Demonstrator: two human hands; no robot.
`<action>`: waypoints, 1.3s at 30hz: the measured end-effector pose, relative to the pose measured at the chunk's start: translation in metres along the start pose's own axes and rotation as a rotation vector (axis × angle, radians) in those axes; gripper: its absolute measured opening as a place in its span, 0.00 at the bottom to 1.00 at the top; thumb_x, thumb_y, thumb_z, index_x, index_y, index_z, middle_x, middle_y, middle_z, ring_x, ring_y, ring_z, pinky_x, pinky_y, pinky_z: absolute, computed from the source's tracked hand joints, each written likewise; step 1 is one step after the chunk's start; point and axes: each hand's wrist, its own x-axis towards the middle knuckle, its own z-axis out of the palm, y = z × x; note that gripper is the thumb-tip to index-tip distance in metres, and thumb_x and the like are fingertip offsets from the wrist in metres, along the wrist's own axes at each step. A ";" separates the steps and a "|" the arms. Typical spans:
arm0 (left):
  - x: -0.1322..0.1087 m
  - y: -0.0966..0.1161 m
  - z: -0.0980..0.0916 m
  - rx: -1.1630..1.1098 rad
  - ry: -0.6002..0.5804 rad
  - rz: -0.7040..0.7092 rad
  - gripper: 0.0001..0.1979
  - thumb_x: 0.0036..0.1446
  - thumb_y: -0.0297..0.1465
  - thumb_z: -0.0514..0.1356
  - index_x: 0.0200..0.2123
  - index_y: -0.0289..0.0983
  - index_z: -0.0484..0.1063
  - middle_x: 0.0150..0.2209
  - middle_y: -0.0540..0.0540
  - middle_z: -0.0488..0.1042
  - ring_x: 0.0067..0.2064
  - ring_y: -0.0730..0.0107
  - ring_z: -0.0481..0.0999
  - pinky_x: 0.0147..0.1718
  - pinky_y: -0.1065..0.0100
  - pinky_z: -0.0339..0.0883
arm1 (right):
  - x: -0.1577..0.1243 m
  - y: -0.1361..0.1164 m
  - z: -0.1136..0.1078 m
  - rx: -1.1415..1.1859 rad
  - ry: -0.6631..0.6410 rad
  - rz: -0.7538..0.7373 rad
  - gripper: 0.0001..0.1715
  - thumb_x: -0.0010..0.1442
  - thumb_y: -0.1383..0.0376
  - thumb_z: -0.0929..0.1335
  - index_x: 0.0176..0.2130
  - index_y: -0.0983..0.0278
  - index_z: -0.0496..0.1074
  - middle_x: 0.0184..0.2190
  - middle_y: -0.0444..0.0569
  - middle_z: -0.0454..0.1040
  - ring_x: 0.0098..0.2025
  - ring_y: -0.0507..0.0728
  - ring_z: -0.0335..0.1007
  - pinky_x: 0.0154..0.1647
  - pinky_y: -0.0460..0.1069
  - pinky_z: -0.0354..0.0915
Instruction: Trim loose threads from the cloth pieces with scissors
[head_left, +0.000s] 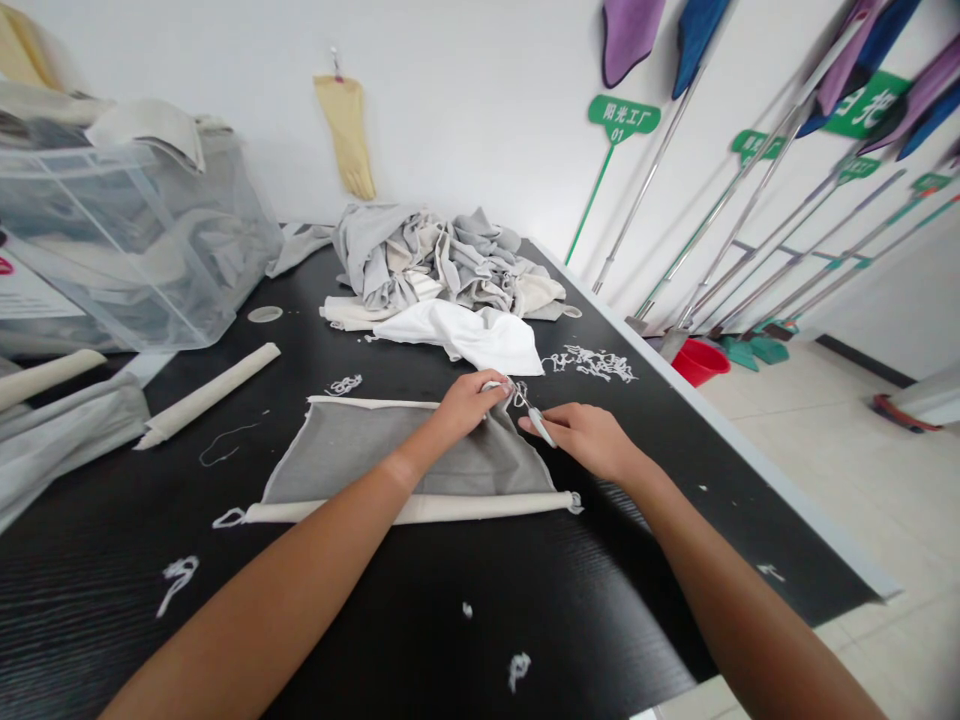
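Observation:
A grey cloth [390,450] with cream rolled edges lies spread on the black table [390,620]. My left hand [474,398] pinches its far right corner, lifting the fabric into folds. In my right hand [577,430], just to the right of that corner, is a small white-handled tool [538,424], apparently thread snips. Its tip meets loose white threads [519,392] beside my left fingertips; whether the blades are closed is too small to tell. A thread loop [229,518] sticks out from the cloth's near left corner.
Behind the cloth are a white cloth [480,335] and a heap of grey cloths [420,250]. Thread scraps [596,363] lie at the right. A clear bin [150,240] and a rolled cloth [210,395] are at the left. Mops and a red bucket [699,362] stand beyond the table.

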 end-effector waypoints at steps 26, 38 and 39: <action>-0.001 -0.004 0.000 0.037 -0.053 0.037 0.14 0.61 0.39 0.61 0.37 0.35 0.81 0.38 0.46 0.83 0.42 0.62 0.79 0.44 0.66 0.67 | -0.001 0.001 0.000 -0.259 0.026 -0.028 0.39 0.71 0.36 0.57 0.30 0.58 0.79 0.28 0.49 0.80 0.32 0.59 0.76 0.30 0.50 0.45; 0.000 -0.005 0.001 0.006 -0.047 0.010 0.15 0.61 0.42 0.61 0.37 0.35 0.81 0.38 0.46 0.83 0.42 0.61 0.79 0.45 0.66 0.68 | 0.001 0.003 0.003 -0.208 0.073 -0.039 0.37 0.71 0.39 0.59 0.26 0.59 0.75 0.25 0.48 0.78 0.28 0.56 0.72 0.29 0.50 0.44; 0.000 -0.005 0.001 0.003 -0.054 0.012 0.15 0.61 0.42 0.62 0.37 0.35 0.81 0.38 0.46 0.83 0.42 0.61 0.79 0.45 0.66 0.68 | 0.002 0.002 0.003 -0.195 0.057 -0.033 0.37 0.71 0.38 0.58 0.27 0.59 0.76 0.26 0.48 0.78 0.29 0.56 0.72 0.29 0.50 0.44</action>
